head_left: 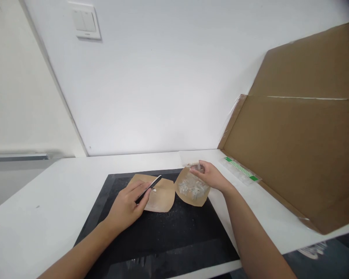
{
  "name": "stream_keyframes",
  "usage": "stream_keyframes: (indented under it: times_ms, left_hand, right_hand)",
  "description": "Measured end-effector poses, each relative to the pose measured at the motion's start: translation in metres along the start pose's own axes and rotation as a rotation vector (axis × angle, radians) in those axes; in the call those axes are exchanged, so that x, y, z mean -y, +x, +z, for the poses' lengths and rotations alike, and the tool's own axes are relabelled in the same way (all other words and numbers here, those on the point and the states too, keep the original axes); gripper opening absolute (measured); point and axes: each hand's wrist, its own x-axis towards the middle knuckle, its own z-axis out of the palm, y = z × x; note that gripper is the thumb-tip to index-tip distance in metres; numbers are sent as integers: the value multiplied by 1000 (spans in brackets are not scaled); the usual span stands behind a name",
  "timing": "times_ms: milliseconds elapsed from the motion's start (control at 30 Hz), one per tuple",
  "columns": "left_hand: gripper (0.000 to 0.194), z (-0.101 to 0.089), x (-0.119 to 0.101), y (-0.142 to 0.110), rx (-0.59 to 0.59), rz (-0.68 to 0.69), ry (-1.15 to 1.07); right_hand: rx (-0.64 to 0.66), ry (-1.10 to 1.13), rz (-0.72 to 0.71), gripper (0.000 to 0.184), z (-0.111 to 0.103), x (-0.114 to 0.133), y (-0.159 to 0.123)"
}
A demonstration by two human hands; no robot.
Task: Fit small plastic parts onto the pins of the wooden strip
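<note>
In the head view, the left hand (128,203) pinches a thin black stick (156,180) over the left brown paper (164,197), by a white bit (154,190). At 3 o'clock from there, the right brown paper (197,202) has clear bits (193,187) on it. The right hand (211,176), fingers nearly closed, holds 1 clear piece (199,166) at their 1 o'clock. The black mat (163,240) is under the 2 papers.

- The person's left hand (130,201) is bare, with slender fingers and a smooth back
- The right hand (211,176) is bare too, its fingers slim
- The left forearm (88,240) is bare as far as it shows, narrowing towards the wrist
- The right forearm (247,228) is likewise bare and smoothly tapered
- Fingernail details are too small to tell
</note>
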Motion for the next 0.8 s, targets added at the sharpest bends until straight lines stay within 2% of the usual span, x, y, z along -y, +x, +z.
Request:
stream_keyframes:
  times_ms: [233, 467, 800]
  left_hand:
    - [25, 1, 2, 0, -7, 4, 19]
    - [25, 1, 3, -1, 6, -9, 8]
    - [26, 0, 1, 0, 22, 0, -9]
  right_hand:
    - [-24, 102, 41, 45, 1, 1, 1]
    - [-58, 249, 62, 43, 2, -7, 7]
    - [-67, 361, 51, 40, 2, -2, 2]
